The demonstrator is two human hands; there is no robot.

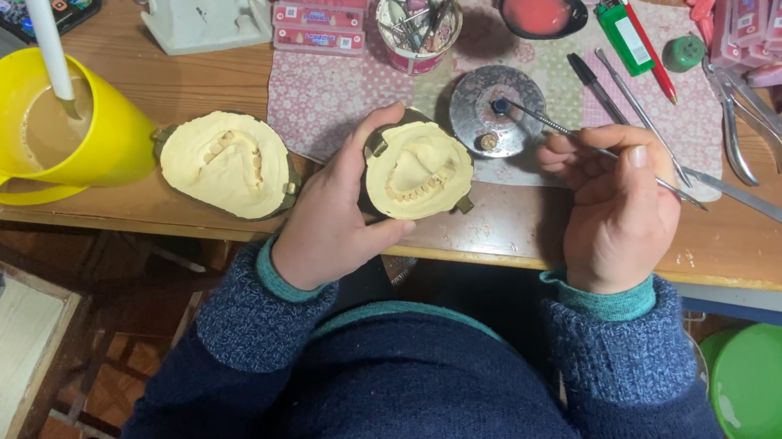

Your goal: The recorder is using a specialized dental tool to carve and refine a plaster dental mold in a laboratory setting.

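My left hand (329, 213) grips a metal flask half filled with pale yellow plaster (416, 169) that shows a row of tooth imprints. It rests near the front edge of the wooden bench (746, 252). My right hand (617, 209) holds a thin metal instrument (542, 121) like a pen. Its tip touches a small round metal dish (497, 110) just behind the flask. A second plaster-filled flask half (225, 161) lies to the left, untouched.
A yellow mug (52, 131) with a white stirrer stands at the left. Pliers (736, 115), pens, a green lighter (625, 36), a cup of burs (418, 24) and pink boxes lie at the back. A green bowl (775, 391) sits below at the right.
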